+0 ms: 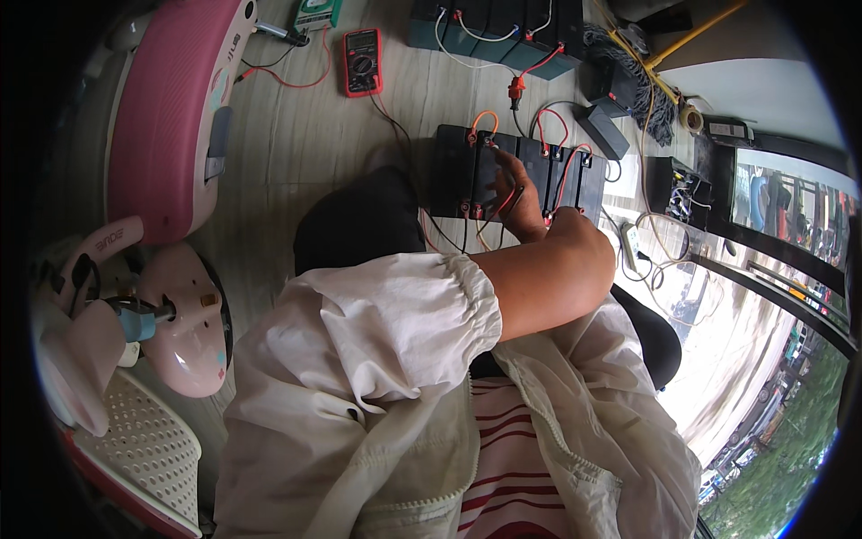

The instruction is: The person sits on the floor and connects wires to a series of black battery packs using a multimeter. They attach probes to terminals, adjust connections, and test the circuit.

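One hand point(516, 193) shows, reaching from a bare forearm with a white gathered sleeve pushed up near the elbow. Whether it is the person's left or right cannot be told for sure; the arm crosses from the lower left of the view, so it reads as the left one. Its fingers are curled and rest on the top of a row of black batteries point(449, 171) lying on the pale wood-grain floor point(296, 144), with a thin dark probe or wire pinched between them; the grip itself is partly hidden by the knuckles. The other hand is out of sight.

Orange and red jumper wires point(485, 121) loop between the terminals along the battery tops, and thin black leads run past the hand at its 6 o'clock side. At 10 o'clock from the hand, well apart, lies a red multimeter point(362, 61), its red lead trailing toward 9 o'clock. At 12 o'clock sits a second battery pack point(494, 31) with white and red wires. A small black charger box point(602, 130) lies at 2 o'clock. Far toward 9 o'clock stands a pink scooter point(171, 117), with a white perforated basket point(144, 440) down at 7 o'clock.
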